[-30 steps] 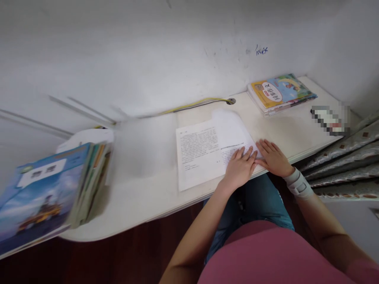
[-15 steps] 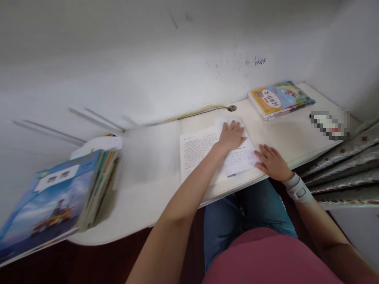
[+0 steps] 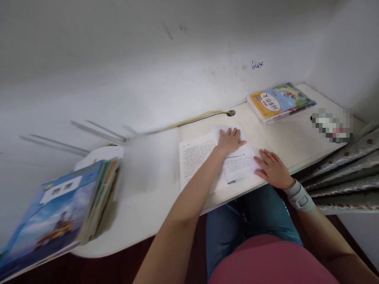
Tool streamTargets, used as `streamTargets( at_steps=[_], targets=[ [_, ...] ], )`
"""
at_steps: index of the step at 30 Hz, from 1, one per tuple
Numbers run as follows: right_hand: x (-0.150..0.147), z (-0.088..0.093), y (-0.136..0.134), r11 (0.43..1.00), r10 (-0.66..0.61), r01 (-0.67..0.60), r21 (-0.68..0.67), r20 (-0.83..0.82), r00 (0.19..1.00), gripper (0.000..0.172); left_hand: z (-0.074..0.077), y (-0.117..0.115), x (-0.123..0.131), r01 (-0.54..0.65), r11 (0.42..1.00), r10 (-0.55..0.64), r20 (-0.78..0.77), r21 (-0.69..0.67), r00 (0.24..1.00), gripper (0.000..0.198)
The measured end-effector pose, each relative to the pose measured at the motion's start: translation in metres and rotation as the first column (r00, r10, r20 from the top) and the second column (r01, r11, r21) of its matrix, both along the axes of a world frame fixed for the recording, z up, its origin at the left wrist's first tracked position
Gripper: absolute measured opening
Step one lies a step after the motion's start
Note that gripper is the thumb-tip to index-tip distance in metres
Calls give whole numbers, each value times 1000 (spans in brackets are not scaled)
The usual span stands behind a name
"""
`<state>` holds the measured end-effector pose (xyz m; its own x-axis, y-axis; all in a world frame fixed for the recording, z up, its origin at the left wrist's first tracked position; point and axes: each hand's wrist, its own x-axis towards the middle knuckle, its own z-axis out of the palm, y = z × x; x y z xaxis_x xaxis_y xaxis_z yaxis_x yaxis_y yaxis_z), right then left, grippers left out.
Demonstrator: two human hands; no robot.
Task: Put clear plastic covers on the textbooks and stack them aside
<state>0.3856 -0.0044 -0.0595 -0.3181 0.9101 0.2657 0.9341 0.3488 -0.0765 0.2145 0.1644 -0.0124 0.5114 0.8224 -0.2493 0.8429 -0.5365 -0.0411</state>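
An open book with printed pages (image 3: pixel 195 157) lies on the white desk (image 3: pixel 156 201). My left hand (image 3: pixel 230 142) rests palm down on the upper part of its right-hand page (image 3: pixel 241 167), fingers spread. My left forearm crosses over the book and hides part of the left page and the fold. At the right page's outer edge lies my right hand (image 3: pixel 274 169), flat with fingers apart, its thumb side touching or close to the paper. A small dark patch shows under the page's lower edge.
A stack of books (image 3: pixel 281 102) lies at the back right, near a pixelated object (image 3: pixel 331 124). Another book stack (image 3: pixel 59 213) is at the left end. A yellow cable (image 3: pixel 201 116) enters a desk hole (image 3: pixel 231 113). A patterned curtain (image 3: pixel 349 165) hangs at right.
The view has shifted slightly, so the desk things sit a little lower in the picture. Both hands keep nearly the same places at the book.
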Motion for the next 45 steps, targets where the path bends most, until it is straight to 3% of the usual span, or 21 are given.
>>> streamTargets(
  at_steps=[5, 8, 11, 14, 17, 20, 24, 33, 45],
  targets=[
    [0, -1, 1, 1000, 1, -1, 3, -7, 1000, 57, -3, 2, 6, -16, 1000, 15, 24, 25, 1000, 70],
    [1, -2, 1, 1000, -3, 3, 5, -8, 1000, 60, 6, -6, 7, 0, 997, -6, 71, 84, 997, 69],
    [0, -2, 1, 1000, -12, 12, 8, -11, 1000, 59, 21, -29, -4, -39, 984, 11, 160, 173, 987, 70],
    [-1, 0, -1, 1000, -16, 16, 6, -12, 1000, 58, 27, -63, -26, -114, 978, 76, 210, 173, 975, 73],
    [2, 5, 3, 1000, 3, -3, -18, -21, 1000, 56, 17, -94, -48, -184, 979, 160, 223, 92, 962, 76],
    [14, 12, 17, 998, -31, 29, -63, -41, 999, 50, 1, -110, -57, -179, 983, 163, 265, 38, 950, 75],
    [37, 14, 40, 986, -138, 136, -98, -6, 990, 54, -13, -108, -54, -131, 990, 107, 340, 46, 934, 74],
    [47, 1, 46, 990, -79, 83, -118, 35, 996, 59, -19, -106, -49, -35, 986, -9, 265, 162, 964, 74],
    [46, 5, 45, 988, -85, 89, -127, 35, 996, 60, -10, -111, -38, -94, 994, 78, 247, 54, 966, 62]
  ],
)
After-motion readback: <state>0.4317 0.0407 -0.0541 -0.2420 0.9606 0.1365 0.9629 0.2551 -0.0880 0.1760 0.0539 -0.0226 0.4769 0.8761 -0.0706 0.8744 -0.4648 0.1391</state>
